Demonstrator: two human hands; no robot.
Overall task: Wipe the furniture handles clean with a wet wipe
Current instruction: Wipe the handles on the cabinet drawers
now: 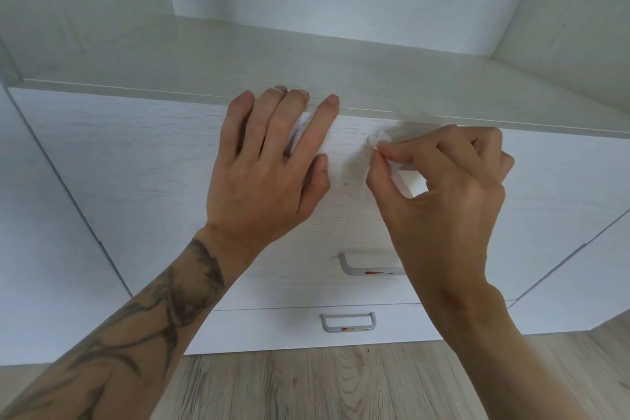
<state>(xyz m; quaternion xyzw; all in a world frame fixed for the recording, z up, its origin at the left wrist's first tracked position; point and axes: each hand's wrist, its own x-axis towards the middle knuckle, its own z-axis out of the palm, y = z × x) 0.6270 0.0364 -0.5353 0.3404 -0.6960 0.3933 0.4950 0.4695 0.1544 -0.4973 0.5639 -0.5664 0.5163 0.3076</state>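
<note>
Head view: a chest of drawers [136,153] in white board with a faint woodgrain texture fills the frame, and its pale flat top surface [341,61] runs just beyond the fingertips. The left hand [269,174] lies flat on the top drawer front [562,181] with straight, spread fingers that grasp nothing and cover one end of the top handle [296,138]. Just beside it, the right hand [443,187] pinches a small crumpled white wet wipe [378,138] between thumb and forefinger, against the same handle's other end. Below the right wrist, the middle handle [368,270], a grey squared bar, carries red smears. Lower, between the forearms, the lowest handle [347,322] is the same shape and also has red marks. All drawers are closed, their contents hidden. The floor [306,385] beneath the forearms is grey-brown wood-look plank.
</note>
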